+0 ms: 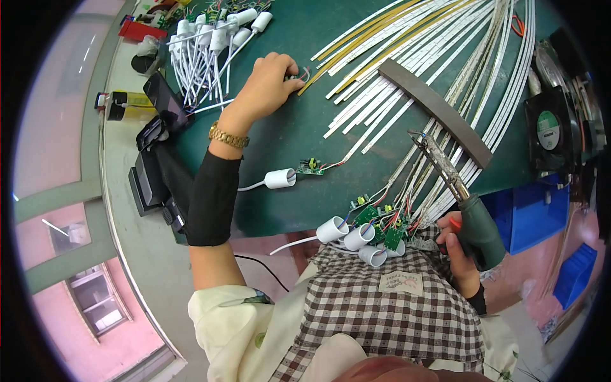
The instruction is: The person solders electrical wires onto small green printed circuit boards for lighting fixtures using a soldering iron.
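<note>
My left hand (270, 83) reaches out over the green mat, its thumb and fingers pinched together. A thin wire (307, 71) shows at the fingertips, beside the end of a yellowish LED strip (312, 79). My right hand (457, 254) is closed round the dark green handle of a soldering gun (480, 223), near the table's front edge. The gun's tip points up and away, over the strips. Between my arms lies a white lamp cap (280, 179) with a small green circuit board (310, 167), wired to a white LED strip (364, 141).
A dark curved bar (439, 114) lies across many LED strips. Several white caps (359, 237) with circuit boards hang at the front edge. More caps with white cables (216, 41) are heaped far left. A phone (164, 102), black fan (547, 130) and blue bin (538, 216) stand around.
</note>
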{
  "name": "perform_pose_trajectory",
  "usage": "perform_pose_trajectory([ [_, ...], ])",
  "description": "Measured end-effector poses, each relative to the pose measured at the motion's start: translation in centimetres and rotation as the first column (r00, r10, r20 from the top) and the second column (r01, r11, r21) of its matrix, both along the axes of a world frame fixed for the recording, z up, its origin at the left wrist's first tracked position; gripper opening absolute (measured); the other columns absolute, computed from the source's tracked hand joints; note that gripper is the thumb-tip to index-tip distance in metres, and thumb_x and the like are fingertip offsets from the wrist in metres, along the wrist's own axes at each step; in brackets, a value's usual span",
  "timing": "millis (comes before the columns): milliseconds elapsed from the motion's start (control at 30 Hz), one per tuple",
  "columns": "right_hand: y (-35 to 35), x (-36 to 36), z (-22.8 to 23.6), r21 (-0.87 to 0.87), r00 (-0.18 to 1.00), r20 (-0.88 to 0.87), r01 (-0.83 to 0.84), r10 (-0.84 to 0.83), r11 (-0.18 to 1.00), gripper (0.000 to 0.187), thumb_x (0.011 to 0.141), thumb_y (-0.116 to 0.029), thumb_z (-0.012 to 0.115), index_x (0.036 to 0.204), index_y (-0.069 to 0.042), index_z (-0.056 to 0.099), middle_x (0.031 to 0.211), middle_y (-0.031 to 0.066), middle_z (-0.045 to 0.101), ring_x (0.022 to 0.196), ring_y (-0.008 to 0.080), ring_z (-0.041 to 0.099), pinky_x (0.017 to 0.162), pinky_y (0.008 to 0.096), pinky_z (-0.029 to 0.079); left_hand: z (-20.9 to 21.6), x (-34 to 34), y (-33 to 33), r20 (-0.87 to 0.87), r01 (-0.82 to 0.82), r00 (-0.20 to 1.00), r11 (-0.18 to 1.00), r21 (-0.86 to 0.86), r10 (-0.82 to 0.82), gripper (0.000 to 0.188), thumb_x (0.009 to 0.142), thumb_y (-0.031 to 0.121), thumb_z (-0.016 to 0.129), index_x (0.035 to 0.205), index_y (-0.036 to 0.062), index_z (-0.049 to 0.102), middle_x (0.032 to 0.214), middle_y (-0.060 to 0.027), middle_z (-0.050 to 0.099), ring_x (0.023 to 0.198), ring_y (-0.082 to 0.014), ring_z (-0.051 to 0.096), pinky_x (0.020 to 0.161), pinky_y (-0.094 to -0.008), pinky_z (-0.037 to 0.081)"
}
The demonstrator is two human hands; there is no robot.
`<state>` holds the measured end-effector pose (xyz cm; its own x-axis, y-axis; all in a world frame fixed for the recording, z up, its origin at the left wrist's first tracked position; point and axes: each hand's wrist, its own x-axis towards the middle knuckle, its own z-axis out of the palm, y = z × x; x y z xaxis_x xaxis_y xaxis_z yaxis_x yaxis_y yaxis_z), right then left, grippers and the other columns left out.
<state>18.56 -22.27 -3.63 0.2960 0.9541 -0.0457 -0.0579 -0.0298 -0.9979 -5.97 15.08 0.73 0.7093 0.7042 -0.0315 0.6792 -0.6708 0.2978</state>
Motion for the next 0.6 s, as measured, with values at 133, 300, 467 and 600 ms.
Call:
perform_pose_trajectory([
  [133, 0.3, 0.1, -0.1, -0.002, 1.000, 0.001, 0.026, -0.026, 1.000, 0.030, 0.091, -0.005, 0.060, 0.120, 0.002, 0.055, 0.102, 0.0136, 0.064, 0.074, 0.0114, 0.060, 0.069, 0.0271, 0.051, 0.5, -0.1, -1.0, 0.020, -0.039, 0.999, 0.987, -0.155, 0.042, 0.022, 0.085, 0.010, 0.066, 0.102, 0.0002, 0.056, 0.096, -0.0156, 0.061, 0.091, -0.0320, 0.057, 0.080, -0.0401, 0.046],
  [300, 0.2, 0.2, -0.4, 0.008, 1.000, 0.030, -0.005, 0.005, 1.000, 0.031, 0.091, -0.005, 0.060, 0.121, 0.002, 0.055, 0.101, 0.0131, 0.064, 0.072, 0.0113, 0.060, 0.068, 0.0273, 0.051, 0.2, -1.0, -3.0, 0.282, -0.039, 0.957, 0.992, -0.124, 0.073, 0.015, 0.084, 0.006, 0.066, 0.097, 0.0007, 0.060, 0.090, -0.0125, 0.061, 0.079, -0.0266, 0.059, 0.070, -0.0335, 0.048],
  [467, 0.5, 0.5, -0.3, 0.008, 0.999, 0.004, -0.047, 0.047, 0.999, 0.029, 0.091, -0.005, 0.060, 0.119, 0.001, 0.055, 0.101, 0.0126, 0.064, 0.072, 0.0111, 0.060, 0.068, 0.0267, 0.051, 2.3, -2.6, -5.9, 0.343, -0.016, 0.939, 0.997, 0.072, -0.009, 0.009, 0.086, 0.000, 0.062, 0.095, 0.0009, 0.062, 0.087, -0.0119, 0.059, 0.074, -0.0252, 0.060, 0.067, -0.0325, 0.048],
  [600, 0.8, -0.1, -0.2, -0.013, 1.000, -0.009, -0.019, 0.019, 1.000, 0.028, 0.091, -0.005, 0.060, 0.118, 0.001, 0.055, 0.101, 0.0124, 0.064, 0.072, 0.0109, 0.060, 0.068, 0.0262, 0.051, 6.7, -2.5, -11.4, 0.258, -0.167, 0.946, 0.978, -0.127, 0.196, 0.018, 0.086, -0.002, 0.062, 0.104, 0.0017, 0.059, 0.088, -0.0124, 0.062, 0.071, -0.0262, 0.061, 0.065, -0.0323, 0.049],
])
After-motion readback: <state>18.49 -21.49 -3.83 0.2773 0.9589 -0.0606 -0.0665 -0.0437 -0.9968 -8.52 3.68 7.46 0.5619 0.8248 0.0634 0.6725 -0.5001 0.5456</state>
